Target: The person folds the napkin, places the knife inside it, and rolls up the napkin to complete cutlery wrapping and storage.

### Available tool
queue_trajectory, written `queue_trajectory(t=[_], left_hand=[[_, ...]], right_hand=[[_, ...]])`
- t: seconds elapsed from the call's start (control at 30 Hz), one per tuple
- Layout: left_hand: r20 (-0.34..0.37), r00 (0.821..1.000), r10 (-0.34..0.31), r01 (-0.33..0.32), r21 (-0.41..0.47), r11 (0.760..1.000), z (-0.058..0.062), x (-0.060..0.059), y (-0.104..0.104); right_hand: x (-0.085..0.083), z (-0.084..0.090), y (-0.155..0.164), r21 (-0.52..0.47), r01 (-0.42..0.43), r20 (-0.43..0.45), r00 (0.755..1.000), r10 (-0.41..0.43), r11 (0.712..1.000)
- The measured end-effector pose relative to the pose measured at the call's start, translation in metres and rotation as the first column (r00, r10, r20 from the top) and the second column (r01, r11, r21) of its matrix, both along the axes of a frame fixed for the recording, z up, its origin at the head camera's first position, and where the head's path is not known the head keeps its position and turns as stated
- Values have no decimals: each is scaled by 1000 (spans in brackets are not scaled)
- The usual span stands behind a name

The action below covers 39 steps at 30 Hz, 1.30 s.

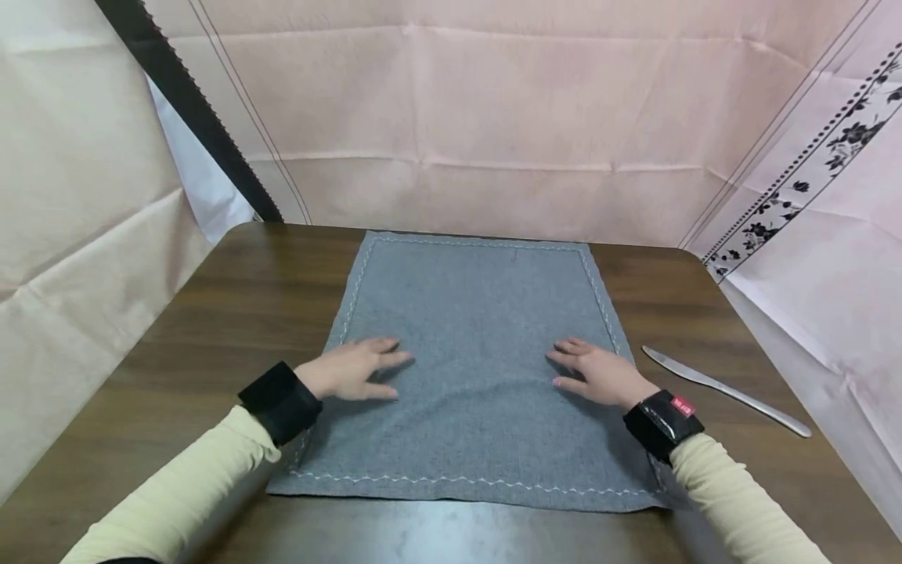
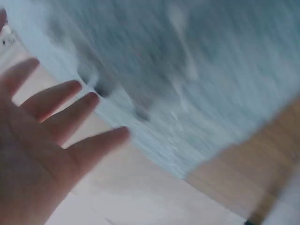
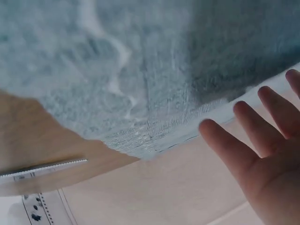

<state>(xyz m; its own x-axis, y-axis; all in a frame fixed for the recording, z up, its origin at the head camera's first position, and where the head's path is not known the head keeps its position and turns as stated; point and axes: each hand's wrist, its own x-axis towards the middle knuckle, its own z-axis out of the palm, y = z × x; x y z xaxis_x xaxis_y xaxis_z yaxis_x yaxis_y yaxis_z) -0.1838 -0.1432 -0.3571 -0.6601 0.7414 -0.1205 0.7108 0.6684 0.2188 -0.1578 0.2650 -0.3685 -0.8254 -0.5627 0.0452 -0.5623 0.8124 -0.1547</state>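
Observation:
A blue-grey cloth (image 1: 465,313) with wavy white stitching along its border lies spread on the table, with slight wrinkles near its middle. My left hand (image 1: 355,370) is over its left side, fingers apart and pointing inward. Over the right side is my right hand (image 1: 595,372), its fingers also spread toward the middle. Neither hand grips anything. In the left wrist view, the straight fingers of the left hand (image 2: 42,131) show beside the blurred cloth (image 2: 140,61). The right wrist view has the extended fingers of the right hand (image 3: 262,150) close to the cloth (image 3: 117,70).
A silver table knife (image 1: 726,388) lies slantwise on the brown wooden table (image 1: 211,337), right of the cloth. Pale sheeting (image 1: 507,110) hangs behind the table and along both sides, with a black floral band (image 1: 810,172) at the right.

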Motion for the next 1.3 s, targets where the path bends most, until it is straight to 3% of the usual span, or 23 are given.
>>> queue_trajectory(t=[0.13,0.4,0.53,0.77,0.9,1.0,1.17,1.3], left_hand=[[90,995,48,-40,-82,996,1,16,6],[105,992,70,-60,-88,994,-2,22,2],[74,995,70,-63,-93,994,0,23,3],[28,999,21,-18,-87,996,0,41,2],[6,1000,-23,23,-72,997,-2,49,0],[34,999,-34,36,-53,998,-4,53,-5],[113,993,-18,21,-25,999,-6,58,-12],[133,991,-14,16,-13,1000,-4,58,-17]], right_hand=[[7,-6,-1,34,21,19,1000,-22,999],[8,-10,8,38,-14,77,997,11,999],[13,-6,10,36,-50,62,997,48,998],[50,-1,12,51,-132,-31,991,134,990],[72,-5,20,30,-119,55,992,118,992],[83,-11,27,16,-121,76,990,120,993],[88,-20,39,19,-182,-38,983,182,983],[89,-22,46,-8,-208,-88,974,207,978]])
